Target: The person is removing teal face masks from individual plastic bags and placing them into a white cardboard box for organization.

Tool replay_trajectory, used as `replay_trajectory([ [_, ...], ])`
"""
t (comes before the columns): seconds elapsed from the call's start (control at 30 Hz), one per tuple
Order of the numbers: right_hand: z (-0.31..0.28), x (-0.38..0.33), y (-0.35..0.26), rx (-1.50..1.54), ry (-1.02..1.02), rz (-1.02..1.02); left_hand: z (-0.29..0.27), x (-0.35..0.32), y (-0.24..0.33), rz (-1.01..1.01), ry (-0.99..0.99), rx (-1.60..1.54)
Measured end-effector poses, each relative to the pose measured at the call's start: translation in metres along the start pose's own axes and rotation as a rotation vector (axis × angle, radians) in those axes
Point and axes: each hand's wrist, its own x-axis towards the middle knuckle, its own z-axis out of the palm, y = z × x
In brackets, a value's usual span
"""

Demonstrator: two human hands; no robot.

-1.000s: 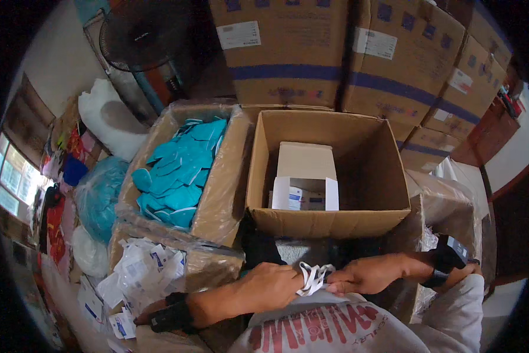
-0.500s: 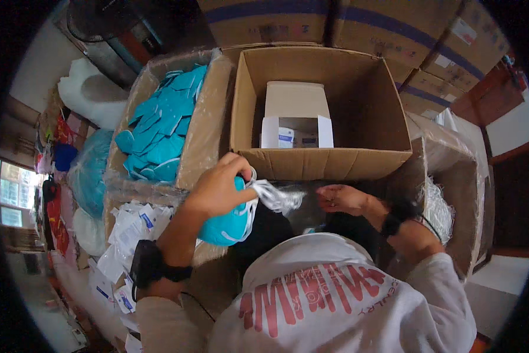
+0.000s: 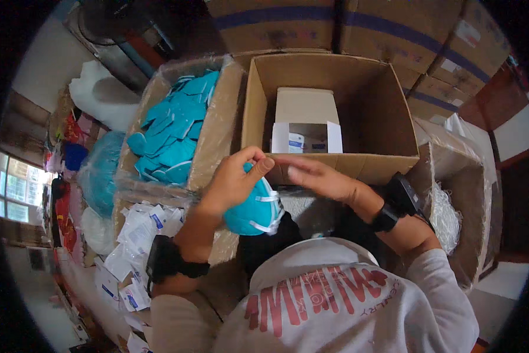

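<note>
A teal cup-shaped face mask [image 3: 248, 212] with white straps hangs below my left hand [image 3: 232, 179], which is closed on its upper edge. The straps cross the mask's right side. Just to the right of it, my right hand [image 3: 323, 178] is slightly blurred, its fingers stretched toward the left fingertips. Nothing shows in its grasp. Beyond both hands stands an open cardboard carton [image 3: 329, 167], with a small white box [image 3: 305, 106] inside. The white box's flaps are open and printed packets [image 3: 296, 142] show in it.
Many teal masks [image 3: 173, 126] fill a plastic-lined carton at the left. White printed packets [image 3: 138, 235] are heaped below it. Another carton at the right holds white elastic strands [image 3: 444, 220]. Taped cartons [image 3: 388, 29] are stacked at the back.
My right hand has moved left and up, close to my left hand. The bunched straps that stuck out to the right now lie along the mask. The view has shifted slightly.
</note>
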Motion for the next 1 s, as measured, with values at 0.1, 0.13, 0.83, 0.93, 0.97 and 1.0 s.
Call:
replay_trajectory([
  [0.1,0.017,0.009,-0.022,0.057,-0.315,0.097,-0.004,0.004,0.007,0.035,0.082,-0.034],
  [0.13,0.013,0.012,-0.015,-0.024,-0.391,0.177,-0.007,0.004,0.009,-0.005,0.087,-0.014],
  [0.83,0.075,0.04,-0.09,-0.681,-0.138,-0.776,-0.013,0.052,0.01,0.095,0.634,-0.053],
  [0.93,0.058,0.027,-0.098,-0.749,-0.115,-0.745,-0.003,0.072,0.019,0.163,0.59,0.037],
  [0.97,0.059,0.02,-0.102,-0.737,-0.108,-0.751,-0.014,0.101,-0.041,0.377,0.828,0.349],
  [1.0,0.052,0.009,-0.098,-0.719,-0.089,-0.743,-0.028,0.107,-0.069,0.273,0.898,0.268],
])
